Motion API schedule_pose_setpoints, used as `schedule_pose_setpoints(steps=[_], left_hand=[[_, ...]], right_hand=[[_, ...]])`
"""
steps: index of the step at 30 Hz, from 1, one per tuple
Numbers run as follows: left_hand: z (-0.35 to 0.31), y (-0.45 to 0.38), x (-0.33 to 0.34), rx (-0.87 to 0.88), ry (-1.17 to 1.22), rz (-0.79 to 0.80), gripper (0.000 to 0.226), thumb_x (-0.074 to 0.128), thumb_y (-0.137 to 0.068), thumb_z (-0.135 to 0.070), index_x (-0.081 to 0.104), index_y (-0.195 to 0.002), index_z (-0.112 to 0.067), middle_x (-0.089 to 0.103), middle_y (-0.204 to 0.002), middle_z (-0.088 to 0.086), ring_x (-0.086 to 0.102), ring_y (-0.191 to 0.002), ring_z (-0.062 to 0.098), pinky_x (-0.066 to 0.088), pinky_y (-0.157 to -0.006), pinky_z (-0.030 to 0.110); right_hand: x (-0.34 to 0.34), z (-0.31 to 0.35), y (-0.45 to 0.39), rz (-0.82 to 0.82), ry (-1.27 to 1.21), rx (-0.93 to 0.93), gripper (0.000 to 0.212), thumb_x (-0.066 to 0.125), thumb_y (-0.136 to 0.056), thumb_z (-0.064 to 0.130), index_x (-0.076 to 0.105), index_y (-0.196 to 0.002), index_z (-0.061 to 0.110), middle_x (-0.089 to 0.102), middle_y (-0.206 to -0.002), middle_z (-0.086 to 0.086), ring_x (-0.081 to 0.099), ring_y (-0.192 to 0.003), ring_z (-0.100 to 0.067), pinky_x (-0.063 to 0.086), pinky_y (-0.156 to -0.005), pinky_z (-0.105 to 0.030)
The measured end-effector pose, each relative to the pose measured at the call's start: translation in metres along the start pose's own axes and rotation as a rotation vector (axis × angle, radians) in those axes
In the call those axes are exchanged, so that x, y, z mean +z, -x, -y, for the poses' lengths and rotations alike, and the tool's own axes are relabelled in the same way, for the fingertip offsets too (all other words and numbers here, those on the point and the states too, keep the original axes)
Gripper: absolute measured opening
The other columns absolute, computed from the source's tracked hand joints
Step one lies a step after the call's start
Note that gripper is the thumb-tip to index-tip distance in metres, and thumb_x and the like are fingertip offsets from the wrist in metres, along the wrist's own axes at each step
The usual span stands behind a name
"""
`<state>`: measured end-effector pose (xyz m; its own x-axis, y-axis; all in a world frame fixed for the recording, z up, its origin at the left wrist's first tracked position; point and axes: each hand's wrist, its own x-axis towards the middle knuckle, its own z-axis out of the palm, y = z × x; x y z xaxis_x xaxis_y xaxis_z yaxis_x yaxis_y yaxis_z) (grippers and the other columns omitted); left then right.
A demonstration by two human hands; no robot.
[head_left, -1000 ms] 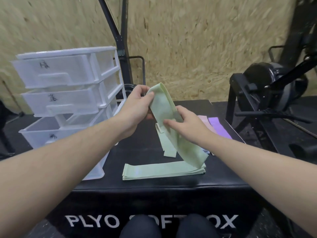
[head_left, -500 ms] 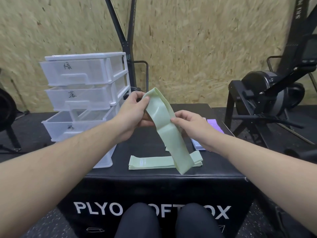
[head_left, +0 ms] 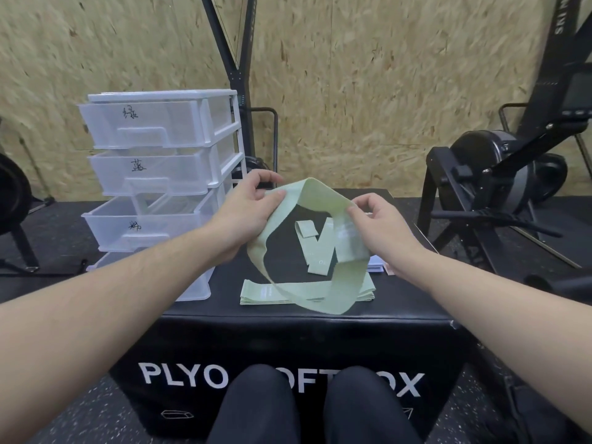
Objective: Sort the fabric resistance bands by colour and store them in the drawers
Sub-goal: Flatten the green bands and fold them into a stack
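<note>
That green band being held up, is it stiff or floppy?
Probably floppy: the green band sags in an open loop between the left hand and right hand. Likely light, since a pinch by the fingers carries it. It seems unlikely to roll, as the folded bands lie flat.

A black box (head_left: 224, 283) serves as the work surface; white lettering marks its front face. A white drawer unit (head_left: 160, 174) stands on the box at its left side, with handwritten marks on the drawer fronts. The third drawer (head_left: 128, 229) down is pulled out.

Above the box centre, the left hand (head_left: 246, 213) and right hand (head_left: 381, 229) pinch opposite sides of a pale green band (head_left: 320, 200), holding it spread as an open loop. Its lower end hangs over a flat stack of green bands (head_left: 256, 294) near the box front edge. Another green band (head_left: 315, 251) lies behind the stack. Exercise machines (head_left: 499, 174) stand right of the box.
</note>
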<state>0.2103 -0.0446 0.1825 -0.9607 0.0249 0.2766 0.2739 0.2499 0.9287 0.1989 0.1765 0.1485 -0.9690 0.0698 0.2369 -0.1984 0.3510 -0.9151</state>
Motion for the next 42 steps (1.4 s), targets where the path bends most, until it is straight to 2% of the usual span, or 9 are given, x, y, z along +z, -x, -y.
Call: schedule_pose_setpoints(steps=[7, 11, 13, 20, 26, 31, 36, 40, 42], left_hand=[[0.012, 0.002, -0.006, -0.024, -0.273, 0.13, 0.028, 0.071, -0.087, -0.048, 0.061, -0.109, -0.033, 0.048, -0.065, -0.014, 0.044, -0.046, 0.0, 0.033, -0.048, 0.019], [0.022, 0.006, -0.02, -0.122, -0.455, 0.403, 0.056, 0.083, -0.072, -0.051, 0.05, -0.117, -0.052, 0.061, -0.103, -0.006, 0.067, -0.082, 0.009, 0.053, -0.07, 0.029], [0.033, 0.008, -0.023, -0.142, -0.477, 0.463, 0.051, 0.078, -0.075, -0.037, 0.047, -0.115, -0.045, 0.058, -0.103, -0.003, 0.065, -0.078, 0.015, 0.055, -0.065, 0.03], [0.057, 0.004, -0.035, -0.271, -0.185, 0.319, 0.023, 0.054, -0.07, -0.02, 0.049, -0.092, -0.017, 0.044, -0.063, -0.006, 0.04, -0.052, 0.011, 0.035, -0.051, 0.025], [0.085, -0.001, -0.037, -0.338, -0.252, 0.182, 0.018, 0.075, -0.085, -0.027, 0.071, -0.096, -0.013, 0.076, -0.095, 0.004, 0.07, -0.091, 0.014, 0.056, -0.083, 0.032], [0.091, 0.01, -0.029, -0.536, 0.019, 0.23, 0.029, 0.078, -0.084, -0.02, 0.073, -0.11, -0.01, 0.075, -0.109, 0.012, 0.074, -0.095, 0.023, 0.056, -0.093, 0.039], [0.094, 0.017, -0.032, -0.457, 0.363, 0.365, 0.079, 0.099, -0.045, -0.033, 0.074, -0.118, -0.015, 0.072, -0.118, 0.015, 0.072, -0.105, 0.024, 0.06, -0.085, 0.034], [0.089, 0.016, -0.023, -0.364, 0.65, 0.248, 0.063, 0.081, -0.071, -0.018, 0.059, -0.13, -0.024, 0.074, -0.109, 0.011, 0.072, -0.101, 0.025, 0.06, -0.083, 0.043], [0.084, 0.015, -0.016, -0.326, 0.694, 0.207, 0.05, 0.06, -0.084, -0.01, 0.057, -0.131, -0.028, 0.074, -0.105, 0.007, 0.071, -0.104, 0.025, 0.055, -0.091, 0.049]], right_hand=[[-0.016, 0.002, 0.003, 0.175, -0.282, 0.27, 0.01, 0.063, -0.095, 0.025, 0.07, -0.094, 0.018, 0.062, -0.07, 0.008, 0.057, -0.058, -0.011, 0.056, -0.058, -0.027], [-0.029, 0.004, 0.004, 0.212, -0.271, 0.346, 0.013, 0.069, -0.089, 0.032, 0.064, -0.087, 0.021, 0.051, -0.076, 0.005, 0.042, -0.057, -0.014, 0.038, -0.042, -0.018], [-0.035, 0.007, 0.004, 0.278, -0.291, 0.349, 0.016, 0.07, -0.088, 0.033, 0.064, -0.092, 0.02, 0.049, -0.083, 0.001, 0.039, -0.06, -0.014, 0.041, -0.047, -0.02], [-0.057, -0.008, -0.003, 0.639, 0.135, 0.256, 0.044, 0.073, -0.082, 0.006, 0.049, -0.113, 0.026, 0.062, -0.101, -0.007, 0.058, -0.069, -0.018, 0.045, -0.062, -0.029], [-0.065, -0.019, -0.005, 0.663, 0.193, 0.202, 0.042, 0.069, -0.087, 0.002, 0.045, -0.112, 0.025, 0.065, -0.105, -0.005, 0.062, -0.074, -0.018, 0.046, -0.061, -0.025], [-0.069, -0.034, -0.012, 0.446, 0.188, 0.125, 0.031, 0.048, -0.092, -0.004, 0.043, -0.11, 0.021, 0.053, -0.087, -0.003, 0.047, -0.061, -0.014, 0.037, -0.059, -0.025], [-0.083, -0.053, -0.014, 0.287, 0.305, 0.068, 0.015, 0.055, -0.094, 0.003, 0.051, -0.097, 0.017, 0.067, -0.088, 0.0, 0.053, -0.064, -0.012, 0.04, -0.056, -0.016], [-0.087, -0.071, -0.019, 0.172, 0.409, 0.068, 0.009, 0.063, -0.092, 0.018, 0.057, -0.094, 0.025, 0.071, -0.103, 0.002, 0.066, -0.092, -0.025, 0.053, -0.089, -0.043], [-0.086, -0.076, -0.018, 0.141, 0.411, 0.091, 0.01, 0.06, -0.092, 0.017, 0.058, -0.097, 0.026, 0.071, -0.103, 0.003, 0.069, -0.097, -0.025, 0.055, -0.088, -0.044]])
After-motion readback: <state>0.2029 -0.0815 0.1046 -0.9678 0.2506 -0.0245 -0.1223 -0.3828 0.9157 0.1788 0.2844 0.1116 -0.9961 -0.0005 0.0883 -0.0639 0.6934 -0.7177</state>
